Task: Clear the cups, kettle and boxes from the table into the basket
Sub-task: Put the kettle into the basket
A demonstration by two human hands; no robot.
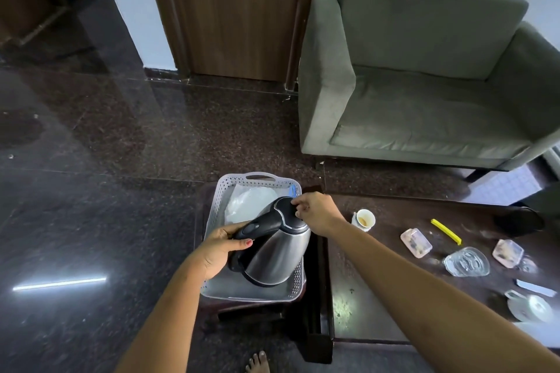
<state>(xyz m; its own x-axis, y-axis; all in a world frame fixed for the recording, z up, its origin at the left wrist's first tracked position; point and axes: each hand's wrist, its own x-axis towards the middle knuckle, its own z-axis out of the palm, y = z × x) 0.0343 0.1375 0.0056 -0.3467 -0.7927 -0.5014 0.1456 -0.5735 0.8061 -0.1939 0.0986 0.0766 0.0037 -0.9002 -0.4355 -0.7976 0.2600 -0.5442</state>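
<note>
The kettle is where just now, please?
Head view, centre: the kettle is in the white basket, left of the table, gripped by left hand and right hand.

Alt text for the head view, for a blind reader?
The left hand grips a steel kettle by its handle and the right hand pinches its lid, in a basket. A cup and two boxes lie on the table to the right.

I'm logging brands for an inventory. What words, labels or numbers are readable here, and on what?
No text can be read anywhere.
The kettle: no brand or marking shows on it.
The cup: no legible print.
The white strip: too blurred to tell whether it bears print.
</note>
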